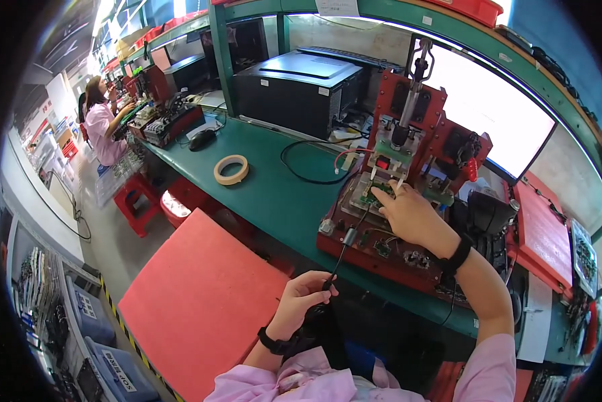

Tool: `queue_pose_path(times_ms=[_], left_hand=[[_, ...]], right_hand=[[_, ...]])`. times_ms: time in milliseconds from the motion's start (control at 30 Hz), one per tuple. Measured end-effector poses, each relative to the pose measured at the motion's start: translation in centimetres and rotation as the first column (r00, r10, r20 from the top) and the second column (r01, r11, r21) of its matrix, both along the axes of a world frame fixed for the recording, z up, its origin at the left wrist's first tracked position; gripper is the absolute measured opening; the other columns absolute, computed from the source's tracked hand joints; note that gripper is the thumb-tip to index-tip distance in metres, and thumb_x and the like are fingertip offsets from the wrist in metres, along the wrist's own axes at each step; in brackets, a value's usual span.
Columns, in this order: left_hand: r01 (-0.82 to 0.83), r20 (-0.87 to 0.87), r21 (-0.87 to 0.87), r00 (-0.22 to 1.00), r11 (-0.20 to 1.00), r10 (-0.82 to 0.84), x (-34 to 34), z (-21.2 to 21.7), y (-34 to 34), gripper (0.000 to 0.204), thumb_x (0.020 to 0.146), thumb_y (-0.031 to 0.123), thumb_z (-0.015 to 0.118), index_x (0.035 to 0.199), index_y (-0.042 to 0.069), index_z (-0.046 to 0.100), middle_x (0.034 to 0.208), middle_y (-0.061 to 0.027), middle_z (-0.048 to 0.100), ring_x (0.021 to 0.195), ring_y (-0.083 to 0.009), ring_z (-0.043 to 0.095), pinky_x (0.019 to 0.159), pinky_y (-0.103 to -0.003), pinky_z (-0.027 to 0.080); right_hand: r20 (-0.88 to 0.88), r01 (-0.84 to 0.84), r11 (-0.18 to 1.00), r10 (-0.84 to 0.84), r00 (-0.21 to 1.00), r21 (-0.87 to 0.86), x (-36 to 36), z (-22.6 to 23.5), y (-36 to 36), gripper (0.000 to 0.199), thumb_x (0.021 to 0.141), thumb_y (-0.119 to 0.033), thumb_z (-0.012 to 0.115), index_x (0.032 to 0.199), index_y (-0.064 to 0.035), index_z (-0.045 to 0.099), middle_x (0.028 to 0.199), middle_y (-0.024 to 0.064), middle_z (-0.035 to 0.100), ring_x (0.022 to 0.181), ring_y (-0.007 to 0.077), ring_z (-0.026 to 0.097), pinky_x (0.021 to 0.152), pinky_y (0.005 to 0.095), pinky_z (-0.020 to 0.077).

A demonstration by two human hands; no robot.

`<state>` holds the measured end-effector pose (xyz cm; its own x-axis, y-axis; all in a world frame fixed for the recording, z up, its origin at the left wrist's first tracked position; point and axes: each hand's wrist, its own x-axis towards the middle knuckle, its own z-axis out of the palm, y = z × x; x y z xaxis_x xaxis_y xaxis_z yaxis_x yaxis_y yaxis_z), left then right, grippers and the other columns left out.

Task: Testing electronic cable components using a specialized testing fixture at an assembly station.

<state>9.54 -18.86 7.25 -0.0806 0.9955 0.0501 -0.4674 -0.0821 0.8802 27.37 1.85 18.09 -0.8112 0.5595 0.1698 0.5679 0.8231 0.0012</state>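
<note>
One green circuit board (367, 195) lies left of the closer right hand (411, 214), its grip unclear, while the left hand (299, 299) pinches a black cord (342, 258) slanting far-right.

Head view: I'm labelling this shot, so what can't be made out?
In the head view:
- Circuit board: partly covered by the right hand.
- Black cable: gripped stretch covered by the left hand.
- Screen: detail lost in brightness.
- Distant co-worker: fingers too small.
</note>
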Motion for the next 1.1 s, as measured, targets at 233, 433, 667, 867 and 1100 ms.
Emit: queue_pose_path(times_ms=[233, 433, 667, 867, 1100], left_hand=[[-0.017, -0.004, -0.018, 1.000, 1.000, 0.017, 0.1, 0.3, 0.3, 0.030, 0.077, -0.005, 0.060, 0.107, 0.001, 0.061, 0.087, -0.0082, 0.064, 0.082, -0.0146, 0.060, 0.069, -0.025, 0.046], [-0.032, -0.001, -0.033, 1.000, 0.999, 0.032, 0.4, 0.3, 0.3, 0.030, 0.078, -0.005, 0.060, 0.108, 0.001, 0.060, 0.086, -0.0092, 0.065, 0.080, -0.0149, 0.060, 0.069, -0.024, 0.046], [-0.021, 0.021, -0.043, 1.000, 0.999, 0.022, 0.1, 0.0, 0.2, 0.029, 0.080, -0.004, 0.058, 0.109, 0.000, 0.060, 0.086, -0.0105, 0.064, 0.077, -0.0145, 0.060, 0.068, -0.023, 0.046], [0.041, -0.036, -0.162, 0.998, 0.986, -0.047, 0.5, -0.5, 0.7, 0.025, 0.083, 0.000, 0.054, 0.107, -0.003, 0.059, 0.087, -0.0115, 0.065, 0.076, -0.0147, 0.059, 0.069, -0.024, 0.046], [0.138, -0.352, -0.094, 0.922, 0.986, -0.162, 0.6, -1.8, -0.1, 0.029, 0.087, 0.011, 0.050, 0.108, -0.007, 0.057, 0.097, -0.0125, 0.063, 0.088, -0.0194, 0.059, 0.081, -0.030, 0.044]], right_hand=[[-0.010, 0.014, 1.000, -0.014, 1.000, 0.026, -0.3, -0.1, 0.4, 0.045, 0.088, -0.016, 0.052, 0.131, -0.0044, 0.045, 0.126, 0.0319, 0.045, 0.109, 0.0442, 0.050, 0.095, 0.0431, 0.0412], [0.082, 0.072, 0.992, -0.064, 0.995, -0.101, -0.6, 0.7, 0.3, 0.045, 0.089, -0.016, 0.050, 0.132, -0.0048, 0.044, 0.130, 0.0331, 0.041, 0.110, 0.0441, 0.051, 0.094, 0.0435, 0.0421], [0.100, 0.090, 0.976, -0.071, 0.992, -0.196, -0.9, 1.1, 0.8, 0.045, 0.089, -0.016, 0.050, 0.133, -0.0066, 0.043, 0.132, 0.0329, 0.039, 0.111, 0.0433, 0.052, 0.092, 0.0436, 0.0435], [0.061, 0.012, 1.000, -0.011, 0.998, -0.009, 0.1, -1.0, 1.9, 0.053, 0.084, -0.015, 0.054, 0.135, -0.0094, 0.042, 0.128, 0.0300, 0.045, 0.114, 0.0390, 0.049, 0.090, 0.0431, 0.0448], [0.084, -0.437, 0.811, 0.441, 0.894, 0.390, -0.8, -3.1, 2.8, 0.020, 0.075, -0.024, 0.056, 0.073, -0.0079, 0.067, 0.078, 0.0155, 0.062, 0.078, 0.0313, 0.061, 0.071, 0.0459, 0.0466]])
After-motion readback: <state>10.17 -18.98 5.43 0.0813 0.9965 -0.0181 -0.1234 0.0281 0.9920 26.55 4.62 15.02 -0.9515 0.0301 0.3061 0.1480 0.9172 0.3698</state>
